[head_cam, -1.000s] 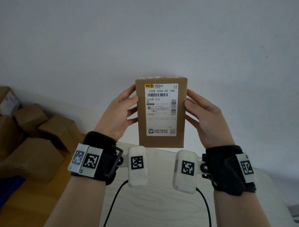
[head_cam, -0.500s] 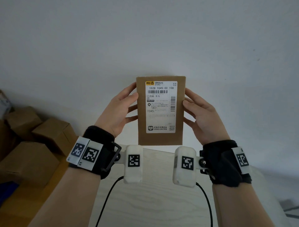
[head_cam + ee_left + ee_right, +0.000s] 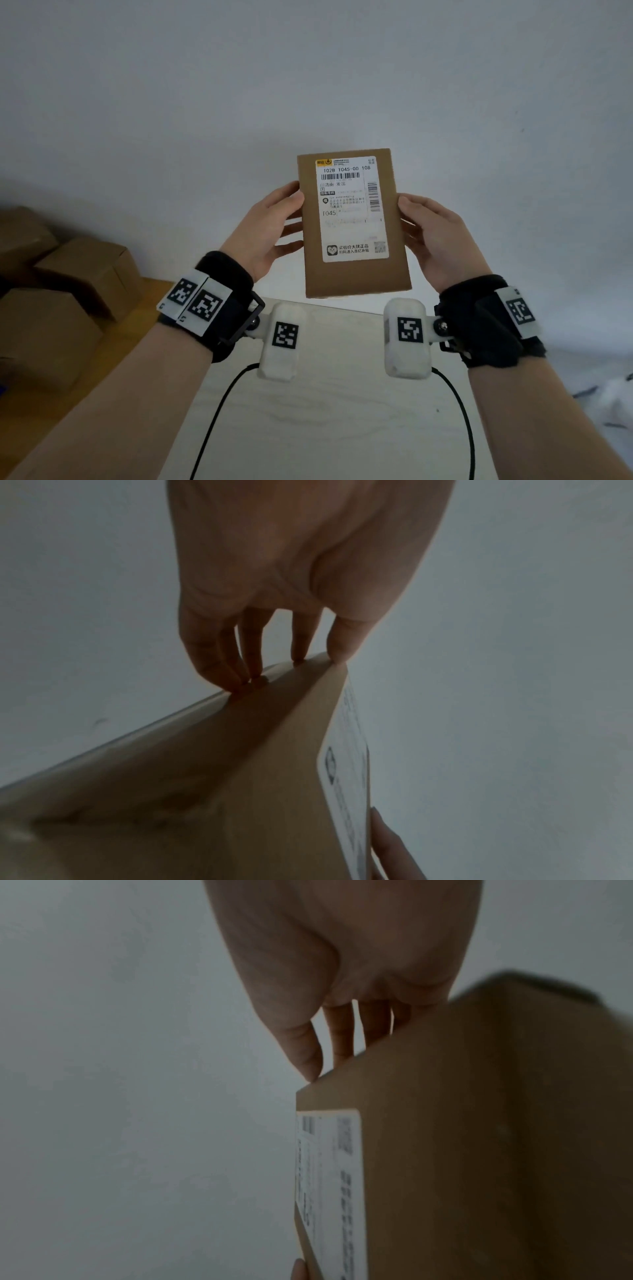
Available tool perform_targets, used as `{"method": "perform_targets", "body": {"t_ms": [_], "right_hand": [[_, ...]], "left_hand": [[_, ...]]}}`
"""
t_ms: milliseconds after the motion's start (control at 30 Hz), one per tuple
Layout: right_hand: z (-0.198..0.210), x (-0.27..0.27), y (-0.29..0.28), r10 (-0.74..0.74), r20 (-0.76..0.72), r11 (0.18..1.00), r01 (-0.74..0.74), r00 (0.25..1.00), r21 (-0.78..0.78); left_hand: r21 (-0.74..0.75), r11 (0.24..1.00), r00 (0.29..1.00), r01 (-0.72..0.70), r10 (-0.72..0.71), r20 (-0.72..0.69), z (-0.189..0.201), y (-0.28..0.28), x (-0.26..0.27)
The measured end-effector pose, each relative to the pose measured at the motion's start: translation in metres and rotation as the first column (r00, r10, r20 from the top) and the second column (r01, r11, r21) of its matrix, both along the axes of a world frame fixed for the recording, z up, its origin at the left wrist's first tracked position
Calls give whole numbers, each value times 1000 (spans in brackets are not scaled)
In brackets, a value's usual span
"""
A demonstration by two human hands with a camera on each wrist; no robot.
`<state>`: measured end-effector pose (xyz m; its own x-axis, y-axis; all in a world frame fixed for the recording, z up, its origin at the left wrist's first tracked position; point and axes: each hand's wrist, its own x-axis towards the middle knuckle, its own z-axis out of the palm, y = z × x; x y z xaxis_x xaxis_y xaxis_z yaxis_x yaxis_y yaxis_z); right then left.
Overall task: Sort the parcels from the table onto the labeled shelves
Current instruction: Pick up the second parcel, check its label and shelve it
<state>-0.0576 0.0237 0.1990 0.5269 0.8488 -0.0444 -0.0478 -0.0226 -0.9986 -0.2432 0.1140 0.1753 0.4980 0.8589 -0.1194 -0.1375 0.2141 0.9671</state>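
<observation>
A flat brown cardboard parcel point(image 3: 354, 274) is held upright in the air before a pale wall, its white shipping label point(image 3: 352, 209) facing me. My left hand point(image 3: 270, 229) grips its left edge, thumb on the front and fingers behind. My right hand point(image 3: 435, 236) grips the right edge the same way. The left wrist view has the parcel point(image 3: 192, 791) under the left fingers point(image 3: 240, 669). In the right wrist view the right fingers point(image 3: 342, 1042) curl round the parcel point(image 3: 479, 1123). No shelf is in sight.
Several brown cardboard boxes point(image 3: 85, 274) are piled on an orange-brown surface at the left. Below the hands lies a pale wooden table point(image 3: 325, 428), with two black cables point(image 3: 219, 411) running down from the wrist cameras. A plain wall fills the background.
The parcel has tipped slightly, its top leaning left, and both hands have shifted with it. The view has swung a little to the left and down.
</observation>
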Motion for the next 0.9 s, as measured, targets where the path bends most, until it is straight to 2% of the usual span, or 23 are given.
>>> {"method": "perform_targets", "body": {"t_ms": [200, 433, 633, 767, 900], "right_hand": [[-9, -5, -15, -75, -85, 993, 67, 994, -98], [-34, 0, -53, -172, -207, 983, 153, 963, -102], [-37, 10, -115, -212, -112, 976, 204, 971, -72], [-23, 21, -165, -241, -62, 970, 242, 969, 12], [1, 36, -237, -269, 6, 958, 267, 963, 105]], "left_hand": [[-71, 997, 996, 19, -13, 83, -15, -12, 9], [-8, 999, 991, -45, 45, 129, -34, -39, 30], [45, 998, 998, 34, -36, 53, -31, -85, 53], [66, 995, 991, 79, -86, 100, -8, -124, 70], [107, 985, 976, 133, -149, 157, 18, -186, 93]]}}
